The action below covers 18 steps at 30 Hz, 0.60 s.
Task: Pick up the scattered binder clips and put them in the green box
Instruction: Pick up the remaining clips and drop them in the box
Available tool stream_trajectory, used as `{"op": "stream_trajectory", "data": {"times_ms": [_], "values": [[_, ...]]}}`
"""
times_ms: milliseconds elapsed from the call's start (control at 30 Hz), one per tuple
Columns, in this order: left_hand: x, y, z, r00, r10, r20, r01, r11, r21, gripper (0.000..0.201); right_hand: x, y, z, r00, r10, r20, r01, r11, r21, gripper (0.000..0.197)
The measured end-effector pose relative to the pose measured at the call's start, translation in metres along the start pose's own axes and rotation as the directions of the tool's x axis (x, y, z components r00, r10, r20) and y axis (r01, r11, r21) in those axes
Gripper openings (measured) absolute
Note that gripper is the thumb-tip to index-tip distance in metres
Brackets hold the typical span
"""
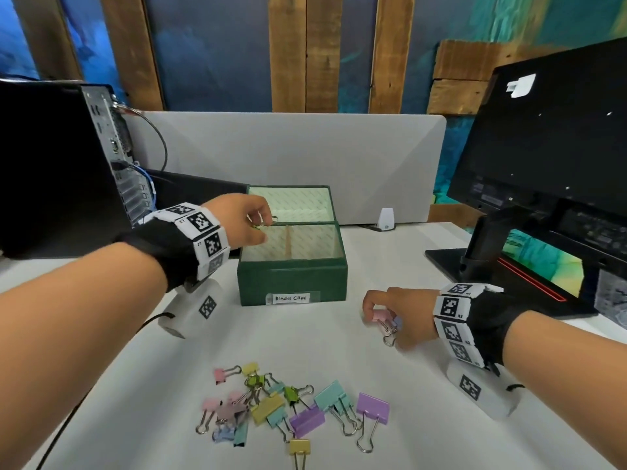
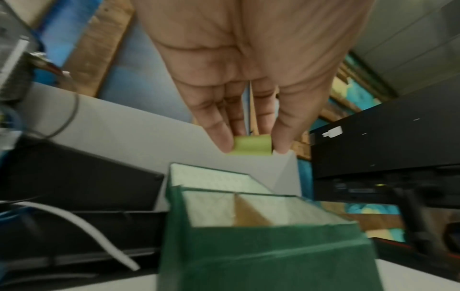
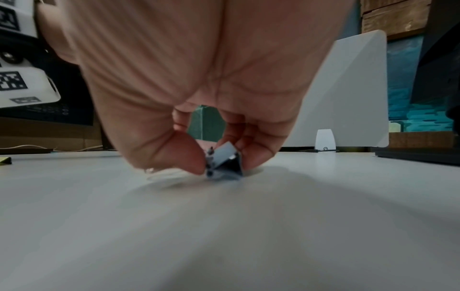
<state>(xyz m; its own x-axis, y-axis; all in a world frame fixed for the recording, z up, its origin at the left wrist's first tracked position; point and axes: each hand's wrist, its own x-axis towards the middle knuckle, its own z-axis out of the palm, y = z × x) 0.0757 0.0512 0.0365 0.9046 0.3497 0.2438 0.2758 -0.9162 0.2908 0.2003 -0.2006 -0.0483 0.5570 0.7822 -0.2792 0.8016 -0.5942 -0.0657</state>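
Fingertips of the left hand [image 1: 246,215] are pinched on a light-green binder clip [image 2: 251,145] just above the green box [image 1: 292,279], while seemingly two clips [image 1: 385,320] are pinched by the right hand [image 1: 400,308] at the tabletop [image 1: 135,385].

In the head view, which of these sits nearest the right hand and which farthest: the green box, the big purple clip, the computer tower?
From the right hand, at the table's right:
1. Big purple clip, just below it, on the right edge of the scattered pile.
2. Green box, to its left at the table's middle; only slightly farther than the clip.
3. Computer tower, far left at the back, plainly farthest.
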Motion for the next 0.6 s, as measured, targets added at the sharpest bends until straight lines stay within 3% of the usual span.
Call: {"op": "stream_trajectory", "data": {"times_ms": [200, 367, 533, 600], "values": [[0.005, -0.018, 0.021, 0.999, -0.019, -0.044, 0.015, 0.996, -0.088, 0.020, 0.006, -0.010, -0.013, 0.996, -0.043, -0.075, 0.047, 0.998, 0.041, 0.046], [0.005, -0.019, 0.033, 0.999, 0.024, 0.041, -0.023, 1.000, -0.008, 0.023, 0.008, -0.019, -0.029, 0.984, -0.085, -0.156, 0.114, 0.976, 0.187, 0.049], [-0.017, -0.030, 0.019, 0.999, 0.029, 0.042, -0.028, 0.999, -0.027, 0.023, 0.009, -0.037, -0.058, 0.953, -0.152, -0.263, 0.206, 0.959, 0.194, 0.050], [-0.032, -0.031, 0.014, 0.995, 0.028, 0.100, -0.023, 0.998, -0.050, 0.021, 0.018, -0.049, -0.075, 0.938, -0.178, -0.299, 0.236, 0.957, 0.171, 0.050]]}}
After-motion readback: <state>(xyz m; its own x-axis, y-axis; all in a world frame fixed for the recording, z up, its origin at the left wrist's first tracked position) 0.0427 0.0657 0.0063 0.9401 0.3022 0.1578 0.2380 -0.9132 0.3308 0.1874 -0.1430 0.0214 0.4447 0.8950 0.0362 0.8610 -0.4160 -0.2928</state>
